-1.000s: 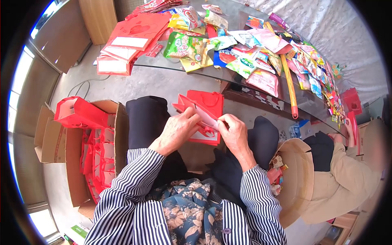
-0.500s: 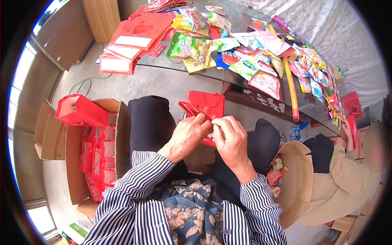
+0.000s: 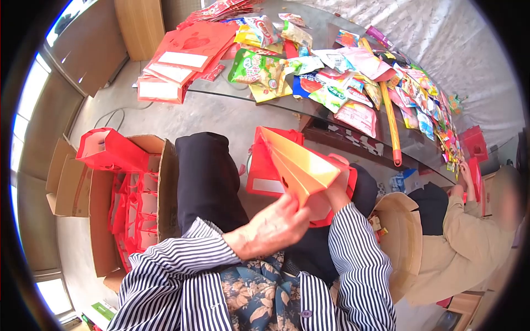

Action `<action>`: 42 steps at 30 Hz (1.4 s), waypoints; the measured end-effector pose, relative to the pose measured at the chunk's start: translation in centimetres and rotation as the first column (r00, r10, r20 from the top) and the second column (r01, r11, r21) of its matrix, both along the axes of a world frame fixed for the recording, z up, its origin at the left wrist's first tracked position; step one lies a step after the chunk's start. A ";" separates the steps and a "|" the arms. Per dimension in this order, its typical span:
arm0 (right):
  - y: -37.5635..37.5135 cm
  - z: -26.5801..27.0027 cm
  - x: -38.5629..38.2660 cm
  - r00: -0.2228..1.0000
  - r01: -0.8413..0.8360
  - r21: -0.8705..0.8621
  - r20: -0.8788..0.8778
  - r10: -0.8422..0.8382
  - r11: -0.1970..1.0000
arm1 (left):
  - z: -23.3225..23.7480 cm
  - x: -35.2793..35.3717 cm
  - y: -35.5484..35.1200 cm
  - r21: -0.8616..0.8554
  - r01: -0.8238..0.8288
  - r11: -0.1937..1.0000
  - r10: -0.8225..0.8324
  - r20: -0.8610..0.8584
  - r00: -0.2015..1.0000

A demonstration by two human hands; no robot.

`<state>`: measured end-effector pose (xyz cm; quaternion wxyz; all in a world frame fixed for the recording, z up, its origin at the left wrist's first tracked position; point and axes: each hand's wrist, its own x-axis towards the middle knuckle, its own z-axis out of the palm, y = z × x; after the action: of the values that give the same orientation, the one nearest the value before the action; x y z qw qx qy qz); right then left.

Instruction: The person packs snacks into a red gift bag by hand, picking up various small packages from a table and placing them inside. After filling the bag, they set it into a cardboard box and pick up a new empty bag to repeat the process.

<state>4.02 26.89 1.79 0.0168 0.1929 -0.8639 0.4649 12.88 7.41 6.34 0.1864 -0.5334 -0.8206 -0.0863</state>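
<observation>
A red paper bag (image 3: 273, 160) is spread open above my lap, its orange-yellow inside facing up. My left hand (image 3: 279, 223) pinches the bag's near edge between thumb and fingers. My right hand (image 3: 337, 196) is at the bag's right side, mostly covered by red paper, so its fingers are hidden. A white label shows on the bag's lower left part. Red handles curve near the right side.
A glass table (image 3: 221, 91) ahead bears flat red bags (image 3: 193, 41), snack packets (image 3: 256, 69) and an orange stick (image 3: 391, 121). Left is a cardboard box (image 3: 167, 193) of red bags; right, another box (image 3: 406, 248) and a person in a tan top (image 3: 469, 243).
The folded red bag has been opened out, showing its orange-yellow inside. My left hand has moved down and right; my right hand has gone right, behind the paper.
</observation>
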 end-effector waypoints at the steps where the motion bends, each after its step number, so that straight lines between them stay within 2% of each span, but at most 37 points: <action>1: 0.5 0.0 -0.2 0.999 0.038 -0.016 0.012 -0.038 0.999 | -0.5 0.8 0.4 -0.021 0.021 1.000 -0.020 0.025 0.999; 6: 1.0 0.2 -0.3 0.996 0.083 -0.003 0.038 -0.083 0.997 | -1.1 1.9 0.5 -0.113 0.095 0.989 -0.090 0.047 0.995; 9: 0.1 0.0 0.4 0.997 0.059 0.040 0.044 -0.060 0.997 | -0.8 1.5 -0.1 -0.101 0.167 0.981 -0.152 0.147 0.977; 13: -1.0 -0.1 0.5 0.998 0.033 0.070 0.044 -0.036 0.997 | -0.4 1.1 -1.2 0.254 0.361 0.897 -0.416 0.216 0.883; 16: -0.7 -0.7 0.5 0.998 0.035 0.081 0.054 -0.040 0.996 | 1.8 -0.8 -3.3 0.468 0.136 0.873 -0.305 0.307 0.902; 17: -0.8 -0.8 0.4 0.998 0.035 0.082 0.058 -0.040 0.996 | 1.4 -2.0 -4.4 0.552 -0.022 0.833 -0.152 0.267 0.952; 18: -0.9 -1.0 0.3 0.997 0.034 0.082 0.062 -0.040 0.996 | 0.7 -3.3 -5.4 0.633 -0.167 0.756 0.014 0.239 0.971; 20: -1.1 -0.8 0.1 0.998 0.030 0.083 0.060 -0.035 0.996 | 0.4 -6.1 -6.6 0.703 -0.472 0.531 0.222 0.422 0.879; 22: -1.3 -0.6 0.2 0.998 0.022 0.087 0.060 -0.028 0.996 | -0.6 -8.7 -7.5 0.725 -0.575 0.378 -0.030 0.631 0.775; 24: -1.5 -0.5 0.3 0.998 0.017 0.089 0.064 -0.023 0.996 | -1.3 -10.0 -7.7 0.710 -0.598 0.372 -0.293 0.701 0.650; 26: -1.6 -0.4 0.5 0.998 0.008 0.096 0.063 -0.014 0.995 | -1.4 -10.6 -7.4 0.713 -0.600 0.361 -0.555 0.682 0.476; 27: -1.7 -0.4 0.5 0.998 0.006 0.097 0.066 -0.013 0.995 | -1.7 -10.8 -7.4 0.706 -0.582 0.405 -0.614 0.681 0.399; 30: -2.1 -0.3 0.8 0.998 -0.015 0.113 0.067 0.007 0.993 | -2.2 -10.4 -7.0 0.657 -0.623 0.424 -0.681 0.685 0.258; 31: -2.2 -0.4 0.6 0.997 -0.016 0.124 0.071 0.007 0.992 | -2.3 -10.3 -6.5 0.642 -0.672 0.371 -0.750 0.633 0.191; 35: -3.0 0.2 1.1 0.995 -0.068 0.158 0.082 0.056 0.985 | -4.3 -10.7 -6.3 0.546 -0.752 0.369 -0.781 0.621 0.068; 38: -3.3 0.4 1.9 0.990 -0.115 0.185 0.101 0.097 0.976 | -5.4 -11.2 -6.4 0.535 -0.742 0.404 -0.721 0.685 0.101; 42: -3.6 1.7 3.3 0.972 -0.218 0.214 0.132 0.193 0.952 | -4.8 -11.8 -6.7 0.457 -0.841 0.289 -0.823 0.567 0.025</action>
<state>7.29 23.29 3.53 -0.1012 0.2565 -0.8863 0.3722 1.04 0.70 1.57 -0.1800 -0.0307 -0.4100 -0.8936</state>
